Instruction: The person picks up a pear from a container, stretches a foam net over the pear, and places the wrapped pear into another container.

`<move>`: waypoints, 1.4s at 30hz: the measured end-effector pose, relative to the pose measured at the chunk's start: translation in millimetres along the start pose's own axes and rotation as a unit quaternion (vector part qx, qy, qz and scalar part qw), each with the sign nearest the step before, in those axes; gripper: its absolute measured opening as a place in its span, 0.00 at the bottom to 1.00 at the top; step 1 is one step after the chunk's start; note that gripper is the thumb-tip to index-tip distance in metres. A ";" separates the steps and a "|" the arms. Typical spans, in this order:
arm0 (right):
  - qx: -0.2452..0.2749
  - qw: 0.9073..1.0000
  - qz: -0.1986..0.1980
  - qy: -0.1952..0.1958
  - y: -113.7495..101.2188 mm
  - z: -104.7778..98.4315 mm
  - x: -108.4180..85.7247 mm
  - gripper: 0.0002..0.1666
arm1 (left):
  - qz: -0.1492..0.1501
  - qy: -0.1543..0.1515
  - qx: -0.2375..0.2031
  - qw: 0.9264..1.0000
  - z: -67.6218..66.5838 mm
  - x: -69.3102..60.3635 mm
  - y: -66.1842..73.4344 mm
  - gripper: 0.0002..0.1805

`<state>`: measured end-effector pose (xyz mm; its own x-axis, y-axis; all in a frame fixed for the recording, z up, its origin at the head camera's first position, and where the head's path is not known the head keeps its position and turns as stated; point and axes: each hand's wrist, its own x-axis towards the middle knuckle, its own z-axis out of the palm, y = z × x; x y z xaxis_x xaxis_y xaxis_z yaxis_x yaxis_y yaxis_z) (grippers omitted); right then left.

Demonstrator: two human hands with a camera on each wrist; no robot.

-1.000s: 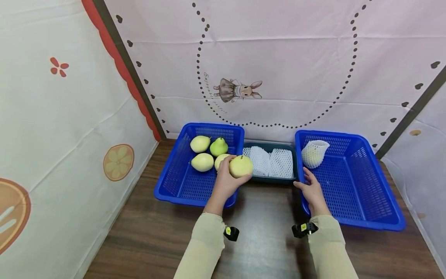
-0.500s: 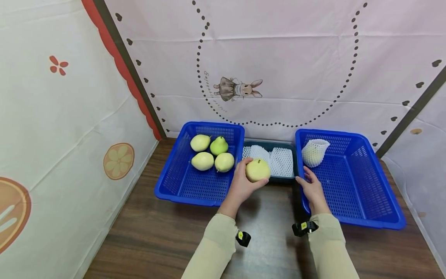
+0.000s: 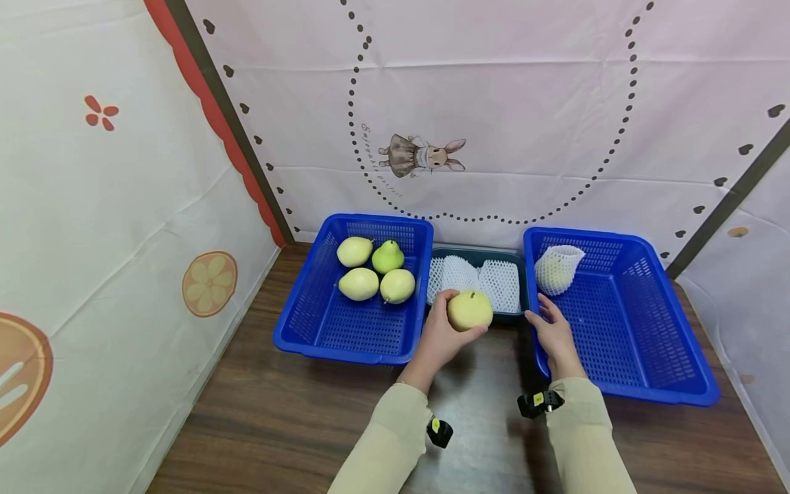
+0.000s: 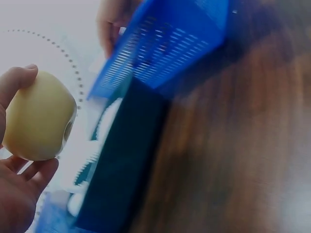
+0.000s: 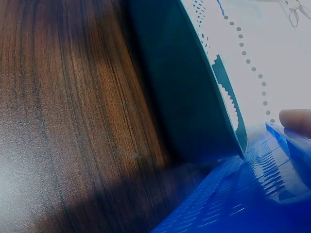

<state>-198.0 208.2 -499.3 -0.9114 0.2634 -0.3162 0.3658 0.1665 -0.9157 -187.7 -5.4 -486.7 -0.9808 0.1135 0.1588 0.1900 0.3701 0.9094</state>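
Observation:
My left hand (image 3: 441,339) grips a round yellow pear (image 3: 470,311), stem up, in front of the dark green tray (image 3: 509,318). In the left wrist view the thumb and fingers hold the pear (image 4: 41,119) from opposite sides. White foam net sleeves (image 3: 500,285) lie in the tray. My right hand (image 3: 557,343) rests at the near left rim of the right blue basket (image 3: 648,315), fingers relaxed and holding no fruit. One fingertip (image 5: 296,121) shows above that rim in the right wrist view. A pear in a foam net (image 3: 557,269) sits in that basket.
The left blue basket (image 3: 348,353) holds several pears, among them a greener pear (image 3: 387,257). The tray stands between the two baskets on a wooden table (image 3: 259,412). Printed cloth walls (image 3: 524,103) enclose the back and sides.
My left hand has carried the pear rightward from over the left basket's edge to in front of the tray. The right hand has stayed almost still at the basket rim.

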 end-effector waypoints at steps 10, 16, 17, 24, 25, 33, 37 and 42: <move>-0.003 1.000 -0.007 0.007 -1.7 1.5 -3.0 0.35 | -0.024 0.026 0.015 0.999 25.2 -13.6 -41.1 0.40; -0.007 1.000 -0.004 0.013 -2.0 1.7 -4.8 0.35 | -0.051 0.017 0.013 0.998 38.8 -20.9 -57.7 0.40; -0.006 1.000 -0.004 0.013 -2.0 1.6 -4.7 0.35 | -0.053 0.015 0.018 0.998 40.2 -21.9 -59.6 0.40; -0.002 1.000 0.004 0.005 -2.9 1.3 -3.0 0.35 | -0.065 0.009 0.029 0.997 44.8 -25.7 -66.5 0.41; -0.003 1.000 0.004 0.004 -2.8 1.4 -2.8 0.35 | -0.065 0.008 0.028 0.997 45.0 -25.7 -67.2 0.41; -0.002 1.000 0.008 0.004 -1.0 1.4 -0.6 0.35 | -0.004 0.014 0.027 1.000 45.2 -27.2 -74.6 0.39; -0.004 1.000 0.008 0.004 -2.3 1.7 -2.1 0.35 | 0.010 0.006 0.034 0.999 43.0 -28.6 -73.8 0.39; -0.003 1.000 0.005 0.002 -2.0 0.3 -1.9 0.35 | -0.022 -0.027 0.068 0.997 39.8 -24.4 -72.4 0.41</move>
<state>-197.0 207.0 -496.9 -0.9068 0.2691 -0.3246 0.3763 0.1693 -0.9109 -175.8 1.8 -571.7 -0.9850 0.1435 0.0957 0.1554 0.4975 0.8534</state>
